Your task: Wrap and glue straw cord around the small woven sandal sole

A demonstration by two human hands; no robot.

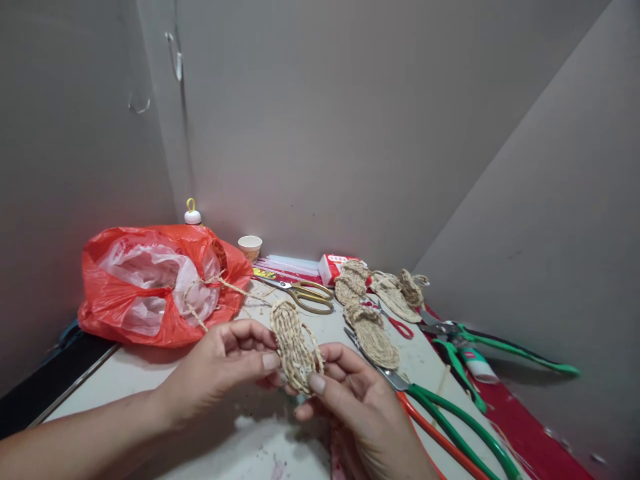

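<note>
A small oval sole of braided straw cord (291, 340) is held upright above the table between my two hands. My left hand (227, 357) pinches its left edge between thumb and fingers. My right hand (357, 400) grips the lower right edge, thumb in front, beside a loose loop of cord. From near the top of the sole, a thin strand of cord (240, 290) appears to run left toward the red plastic bag (107, 287). Finished-looking straw slippers (375, 337) lie just beyond my right hand.
Gold-handled scissors (313, 298), small red-handled scissors (403, 328) and large shears with green and orange handles (450, 407) lie on the white table (200, 440). Green-handled pliers (520, 350) are at right. A paper cup (250, 245) stands behind, near grey walls.
</note>
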